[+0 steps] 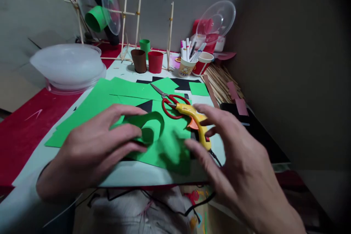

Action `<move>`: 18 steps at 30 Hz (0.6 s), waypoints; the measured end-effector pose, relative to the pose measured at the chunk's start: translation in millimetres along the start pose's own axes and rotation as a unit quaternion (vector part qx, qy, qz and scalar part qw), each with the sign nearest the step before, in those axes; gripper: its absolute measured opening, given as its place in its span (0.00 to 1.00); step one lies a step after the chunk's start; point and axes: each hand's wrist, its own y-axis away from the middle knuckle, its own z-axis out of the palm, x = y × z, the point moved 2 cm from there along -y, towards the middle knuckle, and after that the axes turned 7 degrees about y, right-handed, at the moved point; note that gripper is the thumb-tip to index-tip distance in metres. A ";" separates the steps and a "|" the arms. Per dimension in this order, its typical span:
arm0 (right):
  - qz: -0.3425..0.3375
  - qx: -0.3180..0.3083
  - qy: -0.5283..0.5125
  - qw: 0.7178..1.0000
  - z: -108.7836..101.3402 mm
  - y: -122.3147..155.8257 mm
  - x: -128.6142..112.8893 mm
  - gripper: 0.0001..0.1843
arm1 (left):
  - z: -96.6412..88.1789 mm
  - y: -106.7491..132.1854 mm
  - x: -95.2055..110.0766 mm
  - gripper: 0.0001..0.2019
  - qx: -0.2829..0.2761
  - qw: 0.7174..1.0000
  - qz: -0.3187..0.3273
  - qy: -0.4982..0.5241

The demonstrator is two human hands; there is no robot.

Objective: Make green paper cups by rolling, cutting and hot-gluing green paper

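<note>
Green paper strip, cup print illegible

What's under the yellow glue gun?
Beneath the front of the yellow glue gun run the red handles of the scissors, over green paper. What the gun's body covers cannot be seen.

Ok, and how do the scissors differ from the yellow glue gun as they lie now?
The scissors have red looped handles and metal blades; the glue gun has a curved yellow body.
The glue gun has a black cord; the scissors have none.
The right hand is close about the glue gun, contact unclear, while the scissors lie beyond its fingertips.
Both lie at least partly over green paper.
</note>
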 end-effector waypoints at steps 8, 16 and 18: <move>-0.064 -0.119 -0.064 0.989 18.9 -3.8 -36.5 0.07 | 16.3 17.0 14.7 0.06 0.030 0.998 0.010 -0.047; -0.038 -0.083 -0.025 0.996 24.0 -10.5 -25.2 0.05 | 26.0 16.7 -0.1 0.22 0.083 0.983 -0.160 0.020; -0.039 -0.073 -0.009 0.997 23.6 -13.9 -23.9 0.05 | 23.0 29.4 -6.6 0.26 0.088 0.972 -0.219 -0.001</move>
